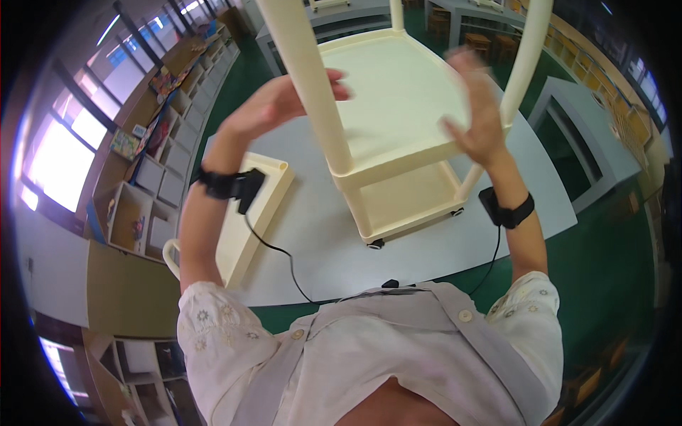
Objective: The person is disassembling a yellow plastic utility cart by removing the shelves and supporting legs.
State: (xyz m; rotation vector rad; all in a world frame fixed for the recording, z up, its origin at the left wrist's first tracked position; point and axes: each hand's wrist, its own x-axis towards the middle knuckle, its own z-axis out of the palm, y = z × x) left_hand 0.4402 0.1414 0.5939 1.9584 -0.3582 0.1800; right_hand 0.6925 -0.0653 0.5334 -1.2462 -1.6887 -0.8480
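The cream plastic cart (394, 106) stands in front of me on the pale grey table (320, 241), a little right of the middle. Its upper shelf has a raised rim, and a lower shelf (408, 202) sits beneath it; small dark casters (376, 244) show at the bottom. My left hand (280, 101) is at the near left post (311, 85), which covers part of it. The blurred fingers show to the right of that post, but I cannot tell how far open the hand is or whether it touches the post. My right hand (479, 117) is open and blurred over the right edge of the upper shelf, just left of the right post (524, 64), thumb apart from the fingers and holding nothing. Left of the cart, under my left forearm, a loose cream tray (268, 206) lies on the table, a curved handle (170, 257) at its left. I wear a black band with a cable on each wrist. Beyond are the green floor (597, 248), shelving (153, 184) on the left and another grey table (604, 142) on the right.
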